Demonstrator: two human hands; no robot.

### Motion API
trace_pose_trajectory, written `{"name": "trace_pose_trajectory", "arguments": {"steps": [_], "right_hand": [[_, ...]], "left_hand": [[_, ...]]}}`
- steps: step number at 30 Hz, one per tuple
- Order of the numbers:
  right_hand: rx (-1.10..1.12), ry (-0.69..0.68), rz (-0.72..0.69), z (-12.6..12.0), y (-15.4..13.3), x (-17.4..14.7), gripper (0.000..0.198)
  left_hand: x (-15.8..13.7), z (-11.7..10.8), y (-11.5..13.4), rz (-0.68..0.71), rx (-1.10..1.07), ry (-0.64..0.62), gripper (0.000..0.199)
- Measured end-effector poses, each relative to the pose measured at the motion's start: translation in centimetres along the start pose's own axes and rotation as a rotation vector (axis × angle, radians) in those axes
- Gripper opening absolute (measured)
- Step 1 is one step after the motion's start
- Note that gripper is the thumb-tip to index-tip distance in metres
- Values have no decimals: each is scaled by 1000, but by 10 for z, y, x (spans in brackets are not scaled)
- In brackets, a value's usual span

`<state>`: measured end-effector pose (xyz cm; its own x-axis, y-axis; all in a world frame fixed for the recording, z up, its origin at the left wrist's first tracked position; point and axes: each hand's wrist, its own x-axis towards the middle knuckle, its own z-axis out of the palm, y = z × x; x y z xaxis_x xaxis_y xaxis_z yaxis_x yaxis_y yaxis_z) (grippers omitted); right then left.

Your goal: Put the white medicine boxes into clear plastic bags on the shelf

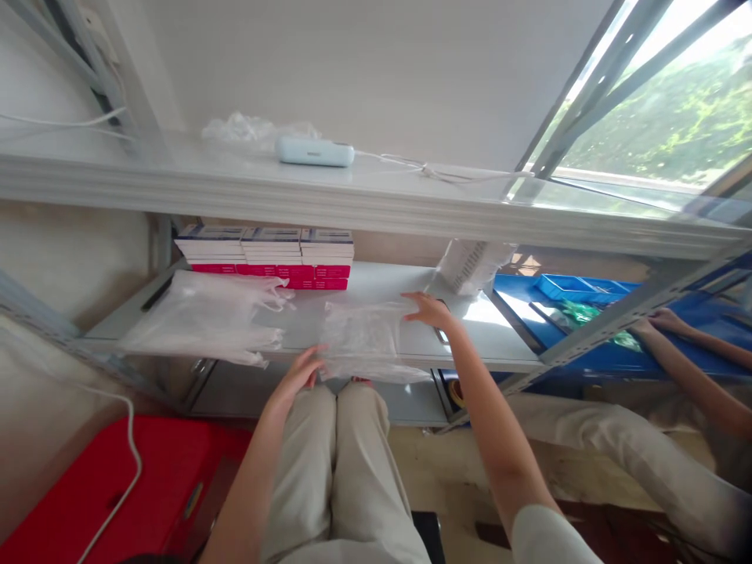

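A clear plastic bag (361, 337) lies flat on the grey shelf in front of me, its near edge hanging slightly over the shelf's front. My left hand (298, 374) is at the bag's near left corner with fingers apart, the fingertips at or touching the plastic. Just right of the bag, my right hand (431, 310) hovers with spread fingers and holds nothing. A dark-edged phone (442, 335) lies partly hidden under my right wrist. To the left, a pile of whitish plastic bags (203, 313) rests on the same shelf.
Behind the bags stand stacks of white and pink boxes (273, 254). A wrapped packet (470, 265) sits at the back right. Above is an upper shelf edge (376, 205) with a pale device (316, 152). A co-worker's hands (652, 323) work at a blue table on the right. A red stool (158, 470) stands lower left.
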<state>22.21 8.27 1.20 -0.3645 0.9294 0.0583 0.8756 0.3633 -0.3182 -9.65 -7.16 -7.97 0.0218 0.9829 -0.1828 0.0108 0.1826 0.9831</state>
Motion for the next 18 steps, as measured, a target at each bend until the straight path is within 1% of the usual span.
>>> {"name": "trace_pose_trajectory", "arguments": {"steps": [1, 3, 4, 6, 7, 9, 10, 11, 12, 14, 16, 18], "right_hand": [[-46, -32, 1, 6, 0, 6, 53], [-70, -28, -14, 17, 6, 13, 36], [-58, 0, -30, 22, 10, 14, 31], [3, 52, -66, 30, 21, 15, 29], [53, 63, -77, 33, 27, 15, 31], [169, 85, -52, 38, 35, 14, 34], [218, 102, -20, 39, 38, 14, 34], [259, 116, 15, 40, 40, 14, 34], [293, 122, 41, 41, 41, 14, 33], [357, 106, 59, 41, 42, 14, 32], [426, 77, 50, 41, 42, 15, 31], [486, 68, 47, 41, 42, 17, 29]], "left_hand": [[-1, -2, 0, 9, 17, 2, 64], [-5, -4, 3, 4, 108, 7, 64], [-7, -4, 7, -13, 195, 10, 63], [-12, 0, 21, -41, 456, 62, 60], [-12, 4, 30, -40, 610, 129, 59], [-6, 14, 49, -1, 889, 326, 60], [2, 18, 57, 28, 987, 426, 60], [13, 23, 63, 59, 1052, 501, 60], [27, 26, 67, 81, 1086, 536, 59], [61, 29, 69, 125, 1067, 535, 54], [97, 29, 66, 112, 902, 498, 51], [128, 28, 60, 104, 705, 459, 41]]}}
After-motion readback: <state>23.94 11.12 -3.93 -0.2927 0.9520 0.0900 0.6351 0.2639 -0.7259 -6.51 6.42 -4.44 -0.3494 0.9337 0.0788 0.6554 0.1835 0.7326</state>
